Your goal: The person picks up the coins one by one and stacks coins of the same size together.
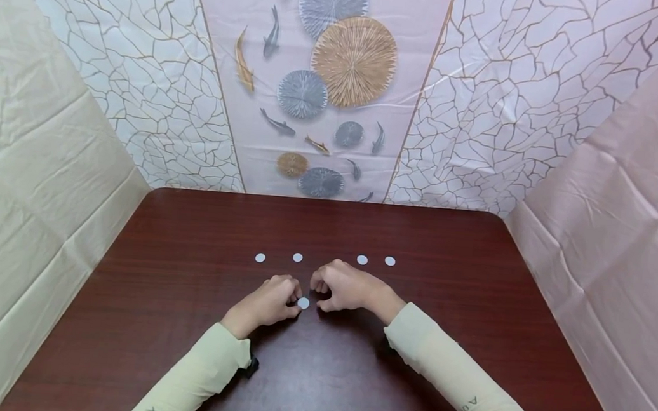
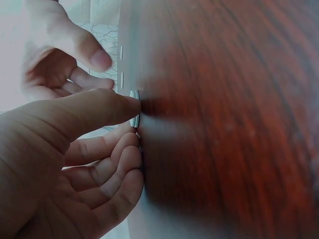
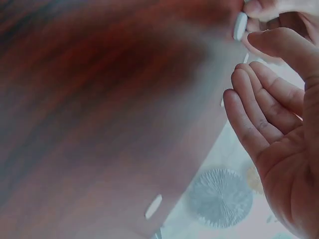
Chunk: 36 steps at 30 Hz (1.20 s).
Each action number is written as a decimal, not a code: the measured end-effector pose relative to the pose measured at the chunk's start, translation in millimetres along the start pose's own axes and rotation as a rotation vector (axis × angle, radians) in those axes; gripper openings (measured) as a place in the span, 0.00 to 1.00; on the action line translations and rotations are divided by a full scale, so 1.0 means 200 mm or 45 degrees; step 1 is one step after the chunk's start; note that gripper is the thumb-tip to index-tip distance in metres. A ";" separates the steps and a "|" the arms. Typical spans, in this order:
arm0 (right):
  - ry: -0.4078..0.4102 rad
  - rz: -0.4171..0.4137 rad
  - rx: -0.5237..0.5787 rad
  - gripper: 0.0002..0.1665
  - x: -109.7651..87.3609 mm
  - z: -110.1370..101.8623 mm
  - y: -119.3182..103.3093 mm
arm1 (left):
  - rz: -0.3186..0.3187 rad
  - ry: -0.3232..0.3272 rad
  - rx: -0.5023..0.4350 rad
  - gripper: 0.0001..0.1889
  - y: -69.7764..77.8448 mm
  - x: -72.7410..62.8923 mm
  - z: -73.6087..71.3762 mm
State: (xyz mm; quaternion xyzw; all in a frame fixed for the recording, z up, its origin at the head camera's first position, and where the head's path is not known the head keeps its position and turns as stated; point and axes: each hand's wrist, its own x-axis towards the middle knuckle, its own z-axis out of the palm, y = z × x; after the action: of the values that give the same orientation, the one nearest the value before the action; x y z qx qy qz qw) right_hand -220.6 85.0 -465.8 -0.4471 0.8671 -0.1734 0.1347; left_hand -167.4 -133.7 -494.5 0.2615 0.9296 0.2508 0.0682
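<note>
Your left hand (image 1: 267, 301) is clamped on a small, flat, round white disc (image 1: 303, 303), thumb at the near side of its rim and index finger at the far side. The disc lies face up at the middle of the dark red-brown, wood-grained surface (image 1: 184, 303), between your two hands. In the left wrist view its edge looks layered; you cannot tell from this whether it is one piece or more. Nor can you tell whether it bears on the surface or sits slightly above it. The remaining fingers of that hand are bent, their tips down by the surface.

Your right hand (image 1: 349, 288) faces the left across a narrow gap and holds nothing. Its thumb and fingers are apart, the fingers loosely bent, the thumb tip near the disc without gripping it.

Beyond your hands, four more round white discs lie in a rough row: an outer left disc (image 1: 260, 258), an inner left disc (image 1: 298, 257), an inner right disc (image 1: 362, 259) and an outer right disc (image 1: 390, 261). The two on each side are spaced apart; the inner right one lies just beyond your right hand.

You wear pale sleeves (image 1: 438, 363) with dark lettering. Behind the surface hangs a printed fabric backdrop (image 1: 329, 72) with fish and round motifs.
</note>
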 end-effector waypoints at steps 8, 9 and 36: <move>0.028 0.051 -0.047 0.18 -0.12 -0.13 0.06 | -0.008 -0.003 -0.020 0.07 0.00 0.00 0.00; 0.031 0.060 -0.056 0.19 -0.13 -0.14 0.07 | -0.006 -0.003 -0.016 0.07 0.00 0.00 0.00; 0.115 0.281 -0.218 0.18 -0.38 -0.34 0.47 | -0.017 -0.014 -0.023 0.06 0.00 0.00 -0.01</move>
State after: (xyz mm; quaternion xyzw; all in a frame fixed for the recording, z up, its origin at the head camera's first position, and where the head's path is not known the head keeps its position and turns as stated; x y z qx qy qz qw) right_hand -273.3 209.8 -438.6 -0.3506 0.9278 -0.1030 0.0751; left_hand -167.2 -135.1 -493.9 0.2560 0.9286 0.2573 0.0775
